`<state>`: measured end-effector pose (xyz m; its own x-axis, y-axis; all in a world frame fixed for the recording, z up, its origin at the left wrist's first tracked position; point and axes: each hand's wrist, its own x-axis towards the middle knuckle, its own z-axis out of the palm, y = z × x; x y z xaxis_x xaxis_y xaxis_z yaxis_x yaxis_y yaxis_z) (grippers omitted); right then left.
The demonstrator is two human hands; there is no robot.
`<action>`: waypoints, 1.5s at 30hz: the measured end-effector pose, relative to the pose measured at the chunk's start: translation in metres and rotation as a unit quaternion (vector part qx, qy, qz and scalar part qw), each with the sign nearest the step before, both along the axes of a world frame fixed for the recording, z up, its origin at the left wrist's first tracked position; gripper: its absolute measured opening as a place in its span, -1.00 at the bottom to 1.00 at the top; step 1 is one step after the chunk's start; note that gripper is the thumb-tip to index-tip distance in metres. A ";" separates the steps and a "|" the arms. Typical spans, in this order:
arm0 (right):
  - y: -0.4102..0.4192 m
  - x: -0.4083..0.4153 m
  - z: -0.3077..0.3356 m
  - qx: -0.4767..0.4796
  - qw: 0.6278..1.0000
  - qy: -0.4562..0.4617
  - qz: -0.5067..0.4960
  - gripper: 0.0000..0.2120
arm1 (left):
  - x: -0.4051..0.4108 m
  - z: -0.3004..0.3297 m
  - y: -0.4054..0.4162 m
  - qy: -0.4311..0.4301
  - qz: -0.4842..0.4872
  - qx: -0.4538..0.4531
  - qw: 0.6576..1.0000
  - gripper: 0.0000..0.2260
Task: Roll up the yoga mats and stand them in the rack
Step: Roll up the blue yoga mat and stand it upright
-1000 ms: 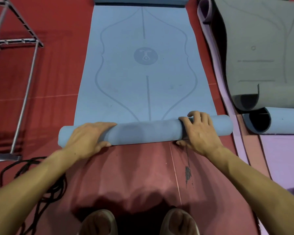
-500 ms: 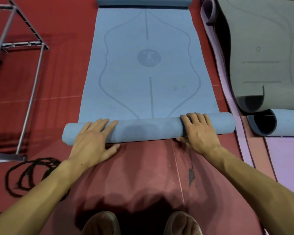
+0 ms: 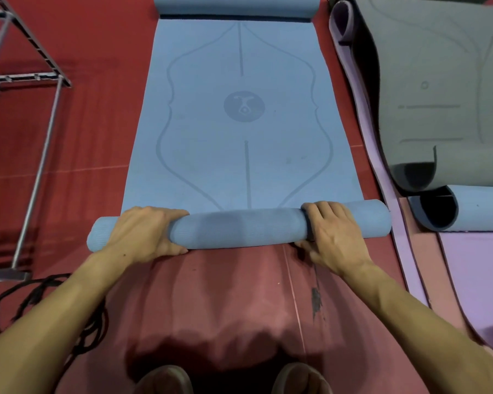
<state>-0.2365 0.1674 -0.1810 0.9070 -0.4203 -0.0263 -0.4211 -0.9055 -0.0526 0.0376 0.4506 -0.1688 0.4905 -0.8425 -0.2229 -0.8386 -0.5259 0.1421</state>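
On red floor (image 3: 69, 155), left hand (image 3: 143, 233) and right hand (image 3: 332, 233) curl around the blue mat (image 3: 239, 137)'s rolled end, rack (image 3: 37, 155) alongside.

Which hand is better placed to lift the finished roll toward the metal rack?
Probably the left hand: it grips the blue roll near the end closest to the rack, which stands on the left. The right hand is farther away.
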 end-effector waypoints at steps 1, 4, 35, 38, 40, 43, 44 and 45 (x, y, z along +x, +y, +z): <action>0.001 -0.003 0.000 0.009 1.000 0.002 0.000 -0.39 | 0.000 0.003 0.000 0.015 0.004 0.018 1.000 -0.44; 0.005 -0.013 -0.001 0.039 0.999 0.000 -0.001 -0.38 | 0.000 0.013 0.001 0.050 0.012 0.063 0.997 -0.33; 0.023 0.019 0.026 -0.021 0.989 0.149 0.000 -0.71 | -0.084 -0.007 0.009 -0.034 0.092 -0.126 0.987 -0.49; 0.034 0.029 0.021 -0.014 0.992 0.120 0.030 -0.61 | -0.068 -0.003 0.006 0.016 0.098 -0.104 0.990 -0.47; 0.035 0.030 0.020 -0.013 0.994 0.101 0.034 -0.64 | -0.058 0.002 -0.001 0.044 0.095 -0.067 0.992 -0.39; 0.036 0.028 0.017 -0.019 0.997 0.076 0.025 -0.67 | -0.048 0.010 -0.012 0.023 0.085 -0.007 0.996 -0.46; 0.035 0.028 0.017 -0.016 0.997 0.073 0.022 -0.63 | -0.047 0.011 -0.016 -0.001 0.076 0.000 0.997 -0.50; 0.035 0.029 0.016 -0.012 0.997 0.068 0.022 -0.59 | -0.046 0.012 -0.019 -0.025 0.069 0.002 0.997 -0.53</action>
<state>-0.2080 0.2023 -0.1648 0.9136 -0.3813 -0.1413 -0.3818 -0.9239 0.0244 -0.0089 0.4316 -0.1567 0.6127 -0.7648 -0.1990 -0.7637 -0.6378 0.0998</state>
